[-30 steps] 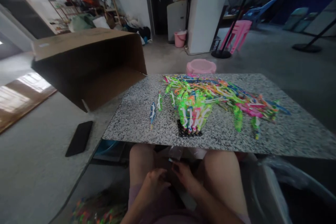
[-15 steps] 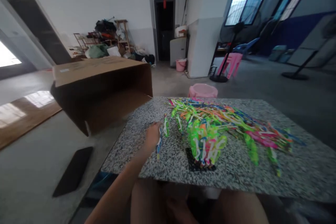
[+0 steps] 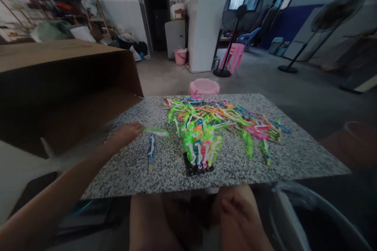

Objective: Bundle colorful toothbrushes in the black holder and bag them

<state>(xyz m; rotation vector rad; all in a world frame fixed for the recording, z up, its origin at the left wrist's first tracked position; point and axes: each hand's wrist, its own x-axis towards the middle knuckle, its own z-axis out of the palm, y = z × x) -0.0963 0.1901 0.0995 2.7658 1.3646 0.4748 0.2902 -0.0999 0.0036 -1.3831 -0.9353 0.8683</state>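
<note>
Two hands, counted from my feed: the left hand (image 3: 126,134) stretches out over the tabletop; the right hand (image 3: 235,208) sits low, above a bare thigh (image 3: 241,223) and below the table edge.
Left fingers: narrow, pinched on one end of a green plastic strip (image 3: 156,131), as far as I can read through the blur.
Right fingers: I cannot tell; they look loose, and nothing shows in them.
One held item: that green plastic strip, just above the speckled granite tabletop (image 3: 123,176).
One loose piece: a blue-and-white plastic strip (image 3: 151,151) lies flat just below the left hand.
One bundle: green, white and pink plastic strips (image 3: 202,151) stand on a black mat (image 3: 198,168).
One heap: too many neon plastic strips (image 3: 215,111) to count, spread behind the bundle and touching it.
One cardboard box (image 3: 67,98): on its side, left of the tabletop.
Three pink items, farther off: a stool (image 3: 204,86), a bucket (image 3: 180,57), a chair (image 3: 234,57).
Two standing fans: (image 3: 238,11) and (image 3: 335,11), at the far right.
</note>
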